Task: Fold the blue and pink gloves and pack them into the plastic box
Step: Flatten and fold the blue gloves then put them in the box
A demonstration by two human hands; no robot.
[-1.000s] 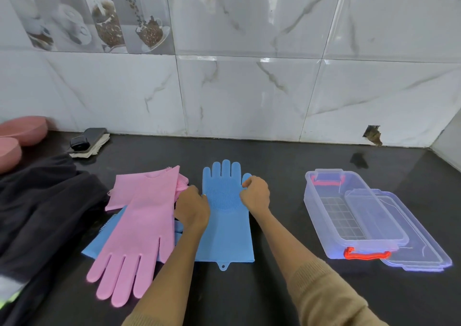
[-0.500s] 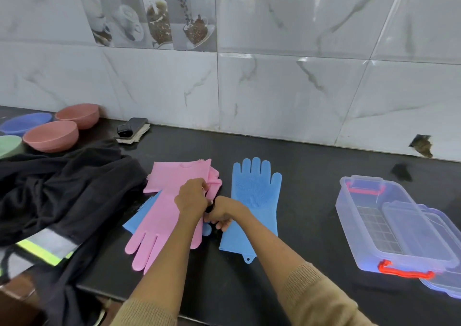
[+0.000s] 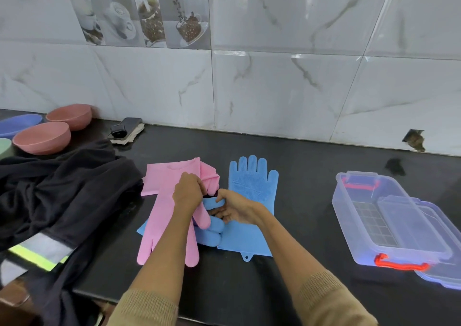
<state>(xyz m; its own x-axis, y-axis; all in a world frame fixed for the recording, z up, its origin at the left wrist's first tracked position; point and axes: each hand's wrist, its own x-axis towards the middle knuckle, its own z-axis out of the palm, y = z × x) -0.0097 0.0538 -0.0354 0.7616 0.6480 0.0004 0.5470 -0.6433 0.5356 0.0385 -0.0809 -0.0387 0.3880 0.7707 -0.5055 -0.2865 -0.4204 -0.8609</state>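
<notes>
hands (image 3: 212,201) grip gloves (image 3: 172,208); plastic box (image 3: 349,216) gloveless.

Second blue glove (image 3: 212,228) mostly hidden

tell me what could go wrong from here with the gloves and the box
1. The left hand grips a pink glove while the right hand pinches the blue glove lying partly under it; pulling may drag the pile askew.
2. The flat blue glove touches that pile and could shift.
3. The dark garment crowds the pink cuffs, leaving little folding room.
4. The loose lid sits in the plastic box, blocking packing.
</notes>
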